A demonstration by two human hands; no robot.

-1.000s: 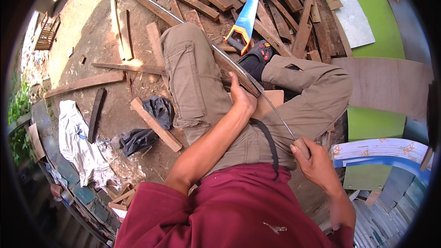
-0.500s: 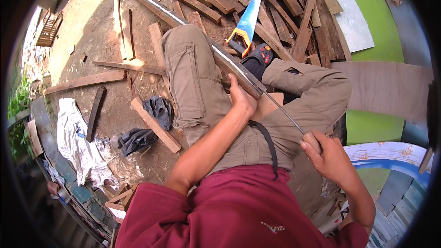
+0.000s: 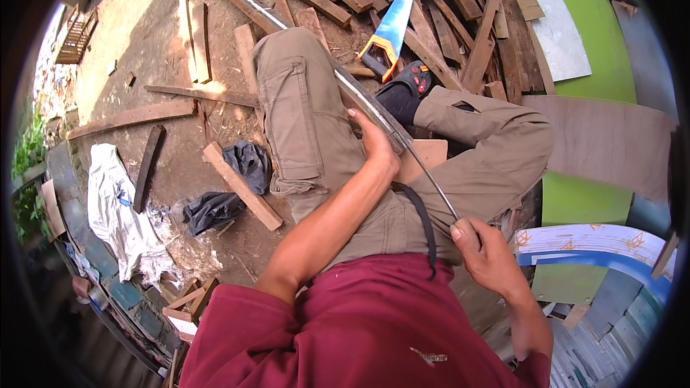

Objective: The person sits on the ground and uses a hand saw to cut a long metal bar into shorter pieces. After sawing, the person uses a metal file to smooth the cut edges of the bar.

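Our long wooden bar (image 3: pixel 356 93) is brown, with a bright metal strip (image 3: pixel 348 80) along its edge; it runs from 11 o'clock, partly hidden by our left knee (image 3: pixel 295 50), to near the centre. Bare ground (image 3: pixel 154 43) opens at 10 o'clock, while a white-and-blue board (image 3: pixel 568 241) lies between 3 and 4 o'clock, near our right hand (image 3: pixel 487 255). Our left hand (image 3: pixel 379 145) curls around the bar's near end, fingertips hidden. Our right hand clenches the wooden handle (image 3: pixel 467 234) of 1 thin metal rod (image 3: pixel 433 183), which points to 11 o'clock, toward that end; whether they touch, we cannot tell.
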